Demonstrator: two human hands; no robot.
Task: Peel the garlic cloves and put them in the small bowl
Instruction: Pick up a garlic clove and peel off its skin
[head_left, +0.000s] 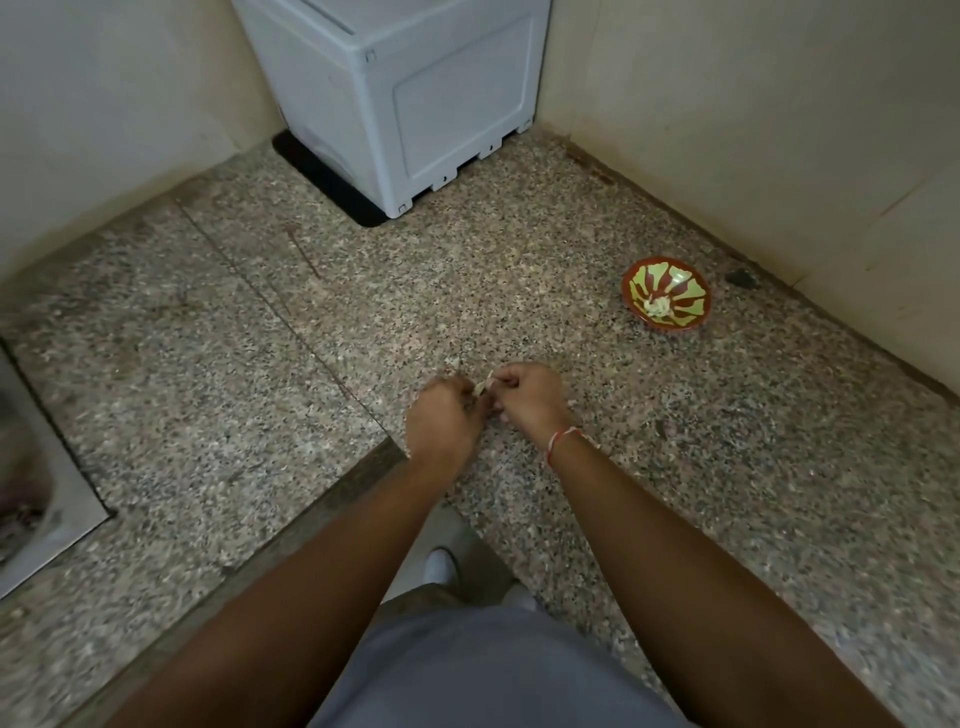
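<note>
My left hand and my right hand meet over the middle of the speckled granite counter. Between their fingertips is a pale garlic clove, pinched from both sides, with a strip of skin sticking up; most of it is hidden by my fingers. A small red and green bowl stands to the far right near the wall. Pale peeled garlic lies in its bottom.
A grey plastic appliance on a black mat fills the back corner. A steel sink is set into the counter at the left. Cream walls close the left and right sides. The counter's front edge runs diagonally below my hands.
</note>
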